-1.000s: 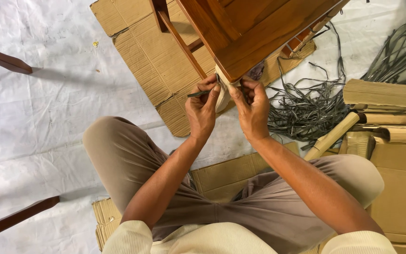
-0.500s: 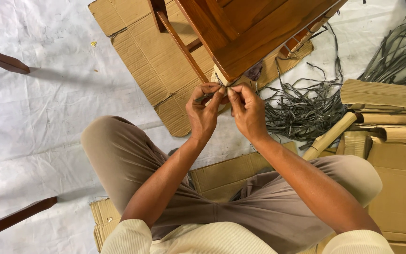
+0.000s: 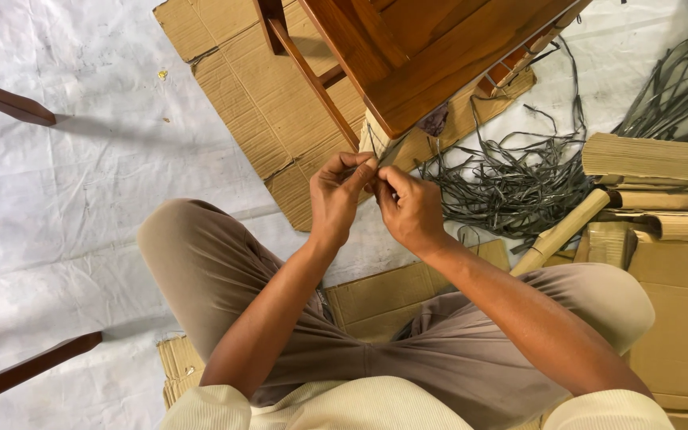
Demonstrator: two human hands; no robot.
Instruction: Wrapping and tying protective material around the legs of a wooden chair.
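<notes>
My left hand point(image 3: 337, 197) and my right hand point(image 3: 407, 209) meet fingertip to fingertip just below the corner of a brown wooden piece of furniture point(image 3: 439, 56). Both pinch a thin dark strap point(image 3: 389, 154) that runs up to the furniture leg point(image 3: 375, 142), which is wrapped in pale corrugated paper. Most of the strap is hidden between my fingers. I sit cross-legged in beige trousers point(image 3: 200, 263) on the floor.
A tangle of dark grey straps point(image 3: 519, 185) lies to the right of my hands. Rolled and flat corrugated cardboard point(image 3: 654, 159) is stacked at the right edge. Flattened cardboard point(image 3: 256, 87) lies under the furniture on white sheeting point(image 3: 65, 207). Other dark wooden legs point(image 3: 5, 99) show at the left.
Both hands have come down from the wrapped leg toward me and closed together, the right hand moving left. The strap now stretches from the leg to my fingers.
</notes>
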